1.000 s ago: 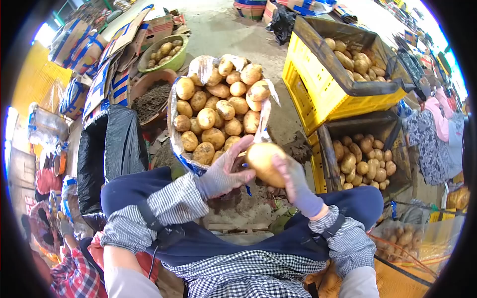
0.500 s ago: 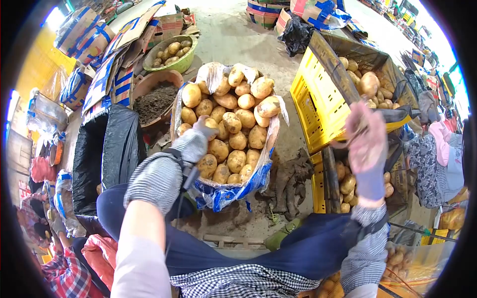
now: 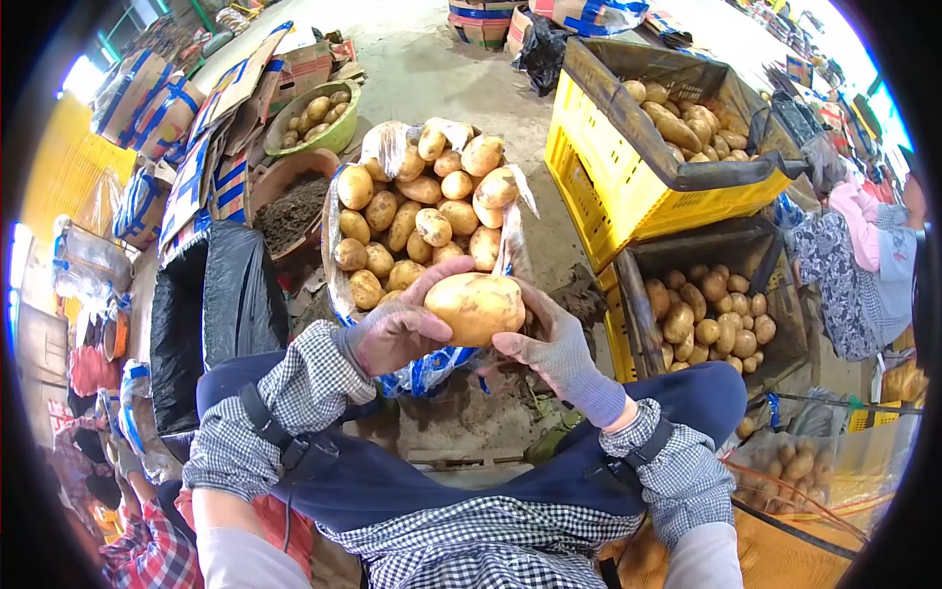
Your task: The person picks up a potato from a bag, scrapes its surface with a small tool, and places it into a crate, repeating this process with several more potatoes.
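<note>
A large pale potato (image 3: 475, 310) is held up in front of me between both gloved hands. My left hand (image 3: 400, 329) has its fingers and thumb closed round the left end. The right end is gripped by my right hand (image 3: 559, 348), its thumb below and fingers partly hidden behind. Just beyond the hands stands a plastic-lined basket (image 3: 332, 265) heaped with potatoes (image 3: 433, 227). Part of its near side is covered by my hands.
To the right, a yellow crate (image 3: 599, 187) of potatoes sits beyond a dark-lined crate (image 3: 638, 339) holding more. On the left are a black-lined box (image 3: 245, 294), a tub of soil (image 3: 289, 206) and a green bowl (image 3: 343, 128) of potatoes. Another person's plaid sleeve (image 3: 152, 545) shows lower left.
My left hand has come back from the basket and now holds a large potato. My right hand has moved left from the yellow crate to grip it too. The view has shifted slightly.
</note>
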Tool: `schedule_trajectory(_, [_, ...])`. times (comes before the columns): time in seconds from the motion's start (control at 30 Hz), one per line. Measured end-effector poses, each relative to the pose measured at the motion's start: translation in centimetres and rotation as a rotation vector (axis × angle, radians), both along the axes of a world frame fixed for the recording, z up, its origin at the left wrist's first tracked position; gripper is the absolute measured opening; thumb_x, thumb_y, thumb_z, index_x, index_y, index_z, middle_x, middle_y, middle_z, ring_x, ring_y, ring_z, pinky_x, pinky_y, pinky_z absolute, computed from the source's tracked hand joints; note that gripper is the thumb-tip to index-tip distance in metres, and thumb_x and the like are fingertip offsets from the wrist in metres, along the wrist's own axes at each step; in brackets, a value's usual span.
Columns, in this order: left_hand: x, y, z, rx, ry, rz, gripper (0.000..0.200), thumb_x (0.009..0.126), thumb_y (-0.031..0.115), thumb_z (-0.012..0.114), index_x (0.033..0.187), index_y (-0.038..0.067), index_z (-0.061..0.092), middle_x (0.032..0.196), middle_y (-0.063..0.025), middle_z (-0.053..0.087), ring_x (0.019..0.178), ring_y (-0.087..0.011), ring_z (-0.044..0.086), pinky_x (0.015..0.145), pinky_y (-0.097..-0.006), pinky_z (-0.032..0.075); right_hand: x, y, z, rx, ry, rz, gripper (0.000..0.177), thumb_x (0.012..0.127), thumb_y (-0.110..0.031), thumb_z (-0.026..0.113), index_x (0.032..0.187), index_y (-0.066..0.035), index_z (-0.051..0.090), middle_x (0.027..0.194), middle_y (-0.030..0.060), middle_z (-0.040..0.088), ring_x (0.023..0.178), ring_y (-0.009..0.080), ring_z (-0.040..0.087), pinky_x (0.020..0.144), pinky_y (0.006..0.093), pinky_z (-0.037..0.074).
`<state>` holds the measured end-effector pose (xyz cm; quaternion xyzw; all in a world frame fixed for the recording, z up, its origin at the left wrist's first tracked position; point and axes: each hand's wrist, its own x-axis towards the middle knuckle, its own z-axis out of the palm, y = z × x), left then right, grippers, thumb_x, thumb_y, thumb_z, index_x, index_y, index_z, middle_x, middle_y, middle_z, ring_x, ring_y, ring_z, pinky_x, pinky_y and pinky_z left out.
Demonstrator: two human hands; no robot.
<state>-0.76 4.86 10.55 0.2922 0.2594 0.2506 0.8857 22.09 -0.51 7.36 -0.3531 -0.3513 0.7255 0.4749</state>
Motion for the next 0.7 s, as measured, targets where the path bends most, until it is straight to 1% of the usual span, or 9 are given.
schedule_trajectory(0.03, [-0.3, -0.3, -0.1, -0.056, 0.094, -0.026, 0.089, 0.078, -0.002, 0.064, 0.153, 0.020, 0.024, 0.149, -0.0131, 0.039, 0.135, -0.0314, 0.045, 0.111, -0.0478, 0.039, 0.4, -0.1, 0.2, 0.003, -0.002, -0.003, 0.077, 0.081, -0.014, 0.080, 0.146, -0.002, 0.040, 0.136, 0.0142, 0.050, 0.113, 0.0187, 0.062, 0.093, 0.0314, 0.056])
schedule_trajectory(0.1, [-0.4, -0.7, -0.4, -0.038, 0.127, -0.073, 0.090, 0.079, -0.001, 0.064, 0.154, 0.023, 0.022, 0.150, -0.0124, 0.038, 0.136, -0.0308, 0.044, 0.111, -0.0472, 0.040, 1.4, 0.0, 0.4, 0.830, -0.788, -0.095, 0.075, 0.079, -0.012, 0.081, 0.144, -0.005, 0.044, 0.139, 0.0142, 0.049, 0.125, 0.0203, 0.053, 0.103, 0.0314, 0.048])
schedule_trajectory(0.13, [-0.5, -1.0, -0.7, -0.024, 0.163, -0.117, 0.092, 0.079, -0.001, 0.064, 0.155, 0.026, 0.019, 0.150, -0.0117, 0.037, 0.137, -0.0302, 0.043, 0.111, -0.0466, 0.040, 1.5, -0.2, 0.2, 0.706, -0.708, -0.026, 0.073, 0.079, -0.016, 0.081, 0.143, -0.008, 0.048, 0.143, 0.0141, 0.046, 0.134, 0.0227, 0.044, 0.110, 0.0342, 0.041])
schedule_trajectory(0.27, [0.3, -1.3, -1.9, 0.103, 0.051, 0.013, 0.094, 0.079, -0.002, 0.064, 0.155, 0.025, 0.016, 0.151, -0.0101, 0.037, 0.137, -0.0299, 0.043, 0.111, -0.0457, 0.041, 1.7, 0.1, -0.1, 0.739, -0.796, -0.078, 0.072, 0.080, -0.021, 0.081, 0.142, -0.006, 0.048, 0.144, 0.0150, 0.046, 0.136, 0.0252, 0.043, 0.111, 0.0365, 0.037])
schedule_trajectory(0.33, [0.6, -1.2, -2.3, 0.165, -0.017, 0.062, 0.093, 0.080, -0.001, 0.063, 0.156, 0.024, 0.015, 0.152, -0.0091, 0.036, 0.138, -0.0298, 0.042, 0.112, -0.0462, 0.039, 1.4, 0.0, -0.2, 0.531, -0.538, -0.105, 0.073, 0.079, -0.023, 0.081, 0.141, -0.004, 0.049, 0.144, 0.0154, 0.047, 0.137, 0.0260, 0.042, 0.112, 0.0373, 0.035])
schedule_trajectory(0.47, [0.3, -1.4, -2.2, -0.057, -0.031, 0.057, 0.086, 0.083, -0.003, 0.060, 0.154, 0.024, 0.019, 0.150, -0.0091, 0.036, 0.135, -0.0287, 0.045, 0.112, -0.0455, 0.040, 1.4, 0.2, -0.4, 0.478, -0.515, -0.083, 0.072, 0.079, -0.022, 0.081, 0.140, -0.002, 0.049, 0.142, 0.0160, 0.048, 0.136, 0.0255, 0.042, 0.112, 0.0357, 0.035])
schedule_trajectory(0.53, [0.3, -1.4, -2.7, -0.210, -0.155, 0.024, 0.083, 0.085, 0.000, 0.061, 0.154, 0.024, 0.022, 0.149, -0.0085, 0.039, 0.135, -0.0275, 0.046, 0.111, -0.0447, 0.041, 1.4, 0.3, -0.6, 0.440, -0.519, -0.054, 0.075, 0.081, -0.024, 0.082, 0.143, -0.002, 0.046, 0.143, 0.0096, 0.044, 0.130, 0.0188, 0.046, 0.108, 0.0323, 0.040])
schedule_trajectory(0.67, [0.6, -1.6, -2.6, -0.167, -0.106, 0.037, 0.078, 0.087, 0.003, 0.061, 0.153, 0.023, 0.025, 0.149, -0.0081, 0.039, 0.134, -0.0254, 0.047, 0.108, -0.0442, 0.045, 1.3, 0.4, -0.5, 0.444, -0.511, -0.054, 0.073, 0.081, -0.019, 0.081, 0.142, -0.001, 0.046, 0.142, 0.0090, 0.045, 0.129, 0.0185, 0.048, 0.108, 0.0317, 0.042])
schedule_trajectory(0.7, [0.7, -1.7, -2.4, -0.111, -0.074, 0.047, 0.071, 0.091, 0.011, 0.060, 0.152, 0.022, 0.026, 0.149, -0.0082, 0.040, 0.132, -0.0251, 0.049, 0.105, -0.0432, 0.047, 1.3, 0.4, -0.1, 0.520, -0.590, -0.061, 0.072, 0.081, -0.017, 0.081, 0.142, -0.001, 0.046, 0.142, 0.0086, 0.045, 0.129, 0.0180, 0.047, 0.107, 0.0316, 0.042])
